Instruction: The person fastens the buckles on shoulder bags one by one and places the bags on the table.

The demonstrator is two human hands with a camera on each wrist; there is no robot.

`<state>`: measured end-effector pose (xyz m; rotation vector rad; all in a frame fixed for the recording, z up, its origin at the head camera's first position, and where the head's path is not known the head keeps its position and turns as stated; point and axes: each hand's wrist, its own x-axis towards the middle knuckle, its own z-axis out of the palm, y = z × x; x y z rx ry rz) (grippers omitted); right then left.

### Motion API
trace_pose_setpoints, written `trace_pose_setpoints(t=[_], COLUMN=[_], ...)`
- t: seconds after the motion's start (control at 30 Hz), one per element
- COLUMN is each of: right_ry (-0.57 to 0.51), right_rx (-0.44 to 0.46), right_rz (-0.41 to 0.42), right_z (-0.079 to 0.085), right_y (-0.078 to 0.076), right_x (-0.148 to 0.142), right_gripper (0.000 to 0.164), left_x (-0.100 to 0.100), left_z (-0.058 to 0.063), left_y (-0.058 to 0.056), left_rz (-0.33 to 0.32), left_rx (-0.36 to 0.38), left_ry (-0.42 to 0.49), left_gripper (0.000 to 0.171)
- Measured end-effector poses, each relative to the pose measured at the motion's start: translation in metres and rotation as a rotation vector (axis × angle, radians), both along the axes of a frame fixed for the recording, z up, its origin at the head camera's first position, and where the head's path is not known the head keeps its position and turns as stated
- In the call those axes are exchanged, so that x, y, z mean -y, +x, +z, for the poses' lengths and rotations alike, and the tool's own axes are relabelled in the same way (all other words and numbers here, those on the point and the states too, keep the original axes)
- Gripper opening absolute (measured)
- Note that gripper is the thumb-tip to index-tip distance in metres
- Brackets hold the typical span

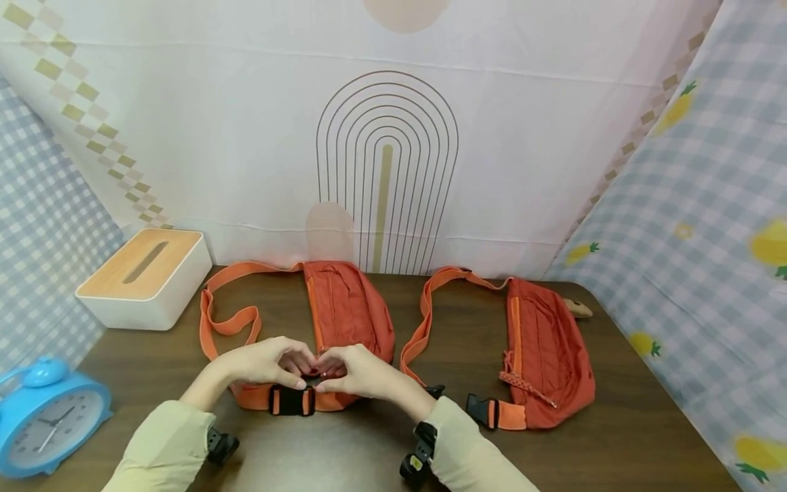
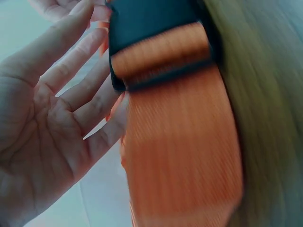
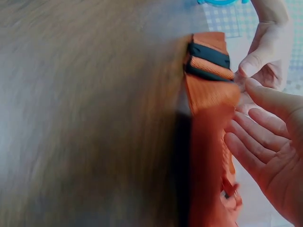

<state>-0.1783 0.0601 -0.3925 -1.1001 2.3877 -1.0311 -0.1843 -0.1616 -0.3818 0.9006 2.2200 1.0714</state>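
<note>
An orange-red waist bag (image 1: 350, 307) lies left of centre, its orange strap (image 1: 246, 270) looped out to the left. Its black side-release buckle (image 1: 292, 400) is joined and stands at the front, toward me. Both hands are just behind this buckle, fingertips close together. My left hand (image 1: 267, 362) has its thumb near the buckle's upper edge; its fingers extend loosely behind the strap in the left wrist view. With fingers spread and slightly bent, my right hand (image 3: 279, 142) is at the strap's edge beside the buckle. Neither hand grips anything visibly.
A second orange-red waist bag (image 1: 547, 362) lies to the right, its black buckle (image 1: 479, 410) unfastened. A white tissue box with a wooden lid (image 1: 144, 273) stands at back left, a blue alarm clock (image 1: 52, 417) at front left. Behind the right bag lies a small wooden object (image 1: 578, 309).
</note>
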Motion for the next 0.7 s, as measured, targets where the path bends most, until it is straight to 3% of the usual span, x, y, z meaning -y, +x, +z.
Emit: trace_pose_setpoints(t=[0.27,0.4,0.7], right_ry=[0.004,-0.002,0.105], right_rx=[0.004,0.017,0.139], right_rz=[-0.06,-0.085,-0.156], right_z=[0.013,0.016,0.023], right_y=[-0.002,-0.004,-0.005], right_x=[-0.043,-0.07,-0.133], right_gripper=[0.033,0.033,0.039], left_x=[-0.039,-0.059,-0.107], left_z=[0.005,0.009,0.014], left_y=[-0.004,-0.006,-0.006], left_rz=[0.011,-0.02,-0.074], left_rx=[-0.076,-0.141,-0.328], left_ry=[-0.005,-0.011,-0.108], left_gripper=[0.029,0.03,0.036])
